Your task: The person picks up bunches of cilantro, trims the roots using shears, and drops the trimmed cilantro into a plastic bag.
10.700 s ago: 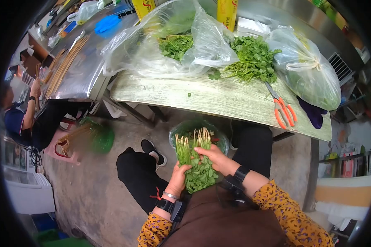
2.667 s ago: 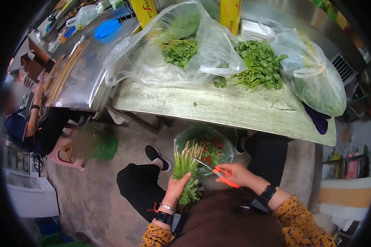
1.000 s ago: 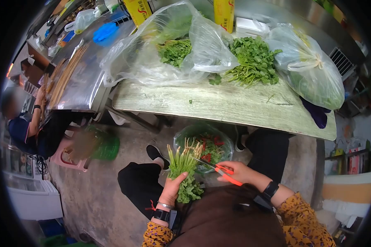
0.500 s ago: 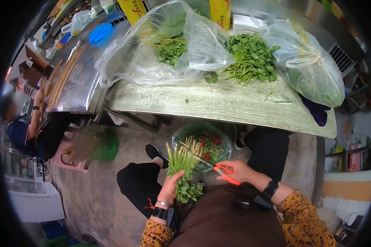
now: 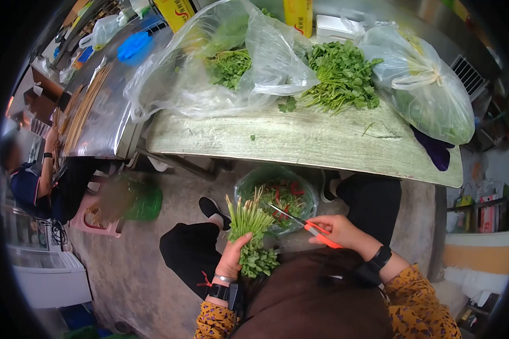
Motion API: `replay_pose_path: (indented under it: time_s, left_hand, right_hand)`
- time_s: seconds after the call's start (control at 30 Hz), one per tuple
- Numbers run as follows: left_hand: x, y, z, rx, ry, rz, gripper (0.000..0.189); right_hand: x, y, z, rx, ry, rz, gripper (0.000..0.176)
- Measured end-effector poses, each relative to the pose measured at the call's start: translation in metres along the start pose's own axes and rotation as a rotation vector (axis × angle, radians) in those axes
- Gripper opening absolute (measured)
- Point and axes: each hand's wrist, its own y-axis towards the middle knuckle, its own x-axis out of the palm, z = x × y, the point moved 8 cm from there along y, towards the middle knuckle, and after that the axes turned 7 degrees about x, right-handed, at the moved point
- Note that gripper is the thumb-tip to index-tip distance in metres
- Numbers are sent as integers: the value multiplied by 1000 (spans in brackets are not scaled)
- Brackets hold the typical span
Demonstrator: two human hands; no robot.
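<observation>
My left hand [image 5: 234, 255] is wrapped round a bunch of coriander [image 5: 250, 226], leaves toward me and pale stem ends pointing away. In my right hand [image 5: 340, 230] is a pair of scissors [image 5: 316, 228] with orange handles. Its blades point up and left, just right of the stems and apart from them. Beneath the blades, on the floor, stands a bin lined with a clear bag [image 5: 310, 192], holding green trimmings and red bits.
A pale wooden table [image 5: 209, 135] lies ahead, bearing loose coriander [image 5: 342, 73], an open plastic bag [image 5: 169, 85] and a tied bag of greens [image 5: 427, 90]. To the left, a person [image 5: 31, 181] sits at a metal table [image 5: 104, 121] with long sticks [image 5: 87, 107].
The scissors have moved right, away from the stems. Root ends on the bunch's right side, seen earlier by the blades, are no longer there. My left hand holds nearly the same position.
</observation>
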Motion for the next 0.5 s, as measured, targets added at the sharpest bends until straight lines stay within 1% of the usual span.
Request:
replay_pose_path:
  time_s: [0.03, 0.07, 0.1, 0.13, 0.2, 0.37, 0.43, 0.5]
  left_hand:
    - [-1, -1, -1, 1, -1, -12, 41]
    - [-3, 0, -3, -4, -1, -13, 41]
    - [-2, 1, -7, -34, -56, -55, 41]
    - [1, 1, -11, -63, -112, -96, 42]
    - [3, -1, -11, -68, -118, -114, 42]
    - [9, -7, -6, -69, -109, -153, 44]
    - [11, -8, 1, -13, -108, -149, 45]
    - [14, -11, 4, -2, -105, -166, 45]
  right_hand:
    - [0, 1, 2, 2, 1, -1, 55]
    - [1, 1, -1, -57, 1, 0, 55]
    - [0, -1, -5, -115, 1, 1, 56]
    - [-1, -3, -8, -110, 1, 2, 56]
    - [0, -5, -12, -25, -52, -44, 58]
    - [-5, -9, -15, -34, -115, -48, 60]
    - [-8, -12, -16, -30, -110, -46, 61]
    - [-9, -14, -17, -42, -160, -60, 62]
